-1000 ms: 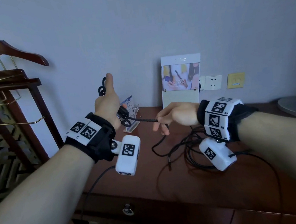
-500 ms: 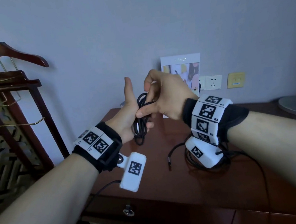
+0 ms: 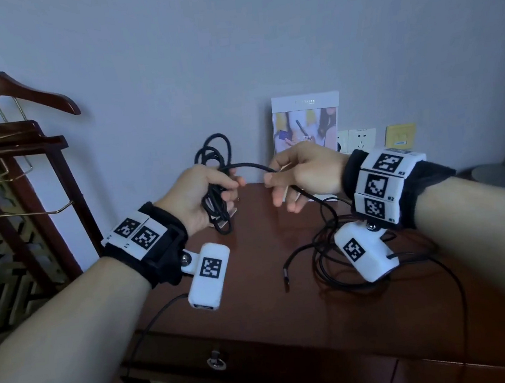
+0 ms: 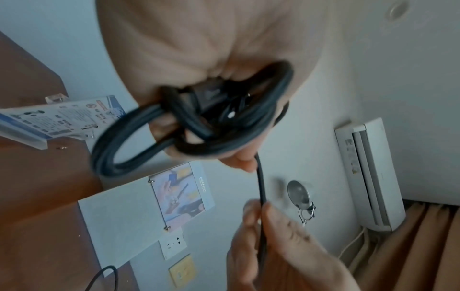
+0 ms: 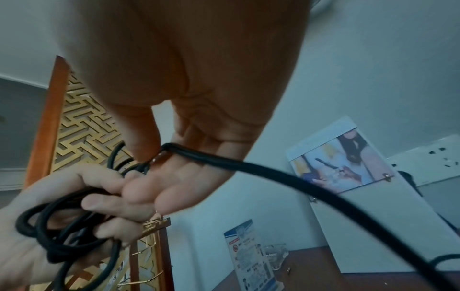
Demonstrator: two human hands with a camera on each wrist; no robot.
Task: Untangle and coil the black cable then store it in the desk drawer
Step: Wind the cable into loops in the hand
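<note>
Part of the black cable (image 3: 213, 151) is wound into several loops, and my left hand (image 3: 201, 190) grips that coil above the desk's back left. One strand (image 3: 252, 168) runs from the coil to my right hand (image 3: 299, 174), which pinches it between thumb and fingers. Past that hand the cable drops to a loose tangle (image 3: 325, 246) on the desk top (image 3: 256, 300), with a free plug end (image 3: 286, 278). The left wrist view shows the coil (image 4: 174, 128) in my curled fingers; the right wrist view shows the strand (image 5: 273, 177). The drawer front (image 3: 263, 368) is shut, with a ring pull (image 3: 216, 362).
A picture card (image 3: 306, 123) leans on the wall beside sockets (image 3: 358, 139). An acrylic leaflet stand (image 5: 246, 256) sits at the desk's back left. A wooden rack with a hanger (image 3: 22, 147) stands left of the desk. A round lamp base (image 3: 498, 174) is at the right.
My right hand has left the coil and moved right along the strand. My left hand's fingers have curled round the loops and the coil has sunk slightly.
</note>
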